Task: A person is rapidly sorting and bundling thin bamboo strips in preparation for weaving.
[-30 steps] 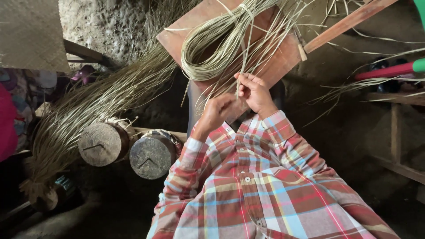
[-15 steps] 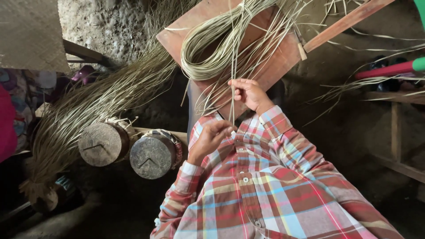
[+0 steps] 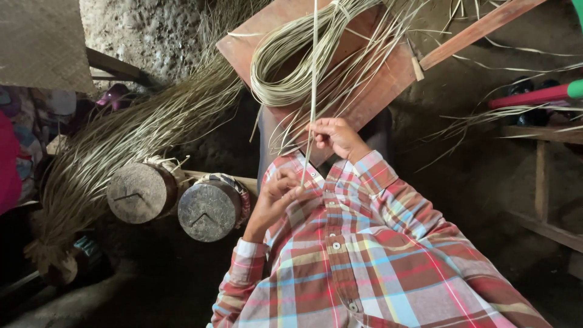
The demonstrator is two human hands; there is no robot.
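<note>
Reed strip (image 3: 313, 73): one long pale fibre, drawn taut and near vertical from the top edge of the view down to the chest of the plaid shirt (image 3: 364, 255), crossing in front of the coiled bundle of strips (image 3: 291, 67) on the reddish wooden board (image 3: 376, 85).

Far left: a woven mat (image 3: 36, 42) hangs at the upper corner; beneath it a loose sheaf of dried fibres (image 3: 121, 146) fans down toward two round log ends (image 3: 176, 200).

Left hand (image 3: 276, 197): fingers curled, thumb and forefinger pinching the lower end of the strip just over the shirt placket.

Right hand (image 3: 337, 136): closed around the strip higher up, fingertips pressed on it near the board's lower edge.

Judgement on technique: the strip likely runs best kept straight between the two pinches, tension even, the upper hand guiding while the lower one draws, so the fibre neither kinks nor snags on the coil.

Change since half a second ago: the left hand has dropped lower and nearer the body, widening the gap between the hands; the strip now shows as a longer straight run. The right hand sits at much the same spot.

Right: wooden rails and a red and green pole (image 3: 534, 96).
</note>
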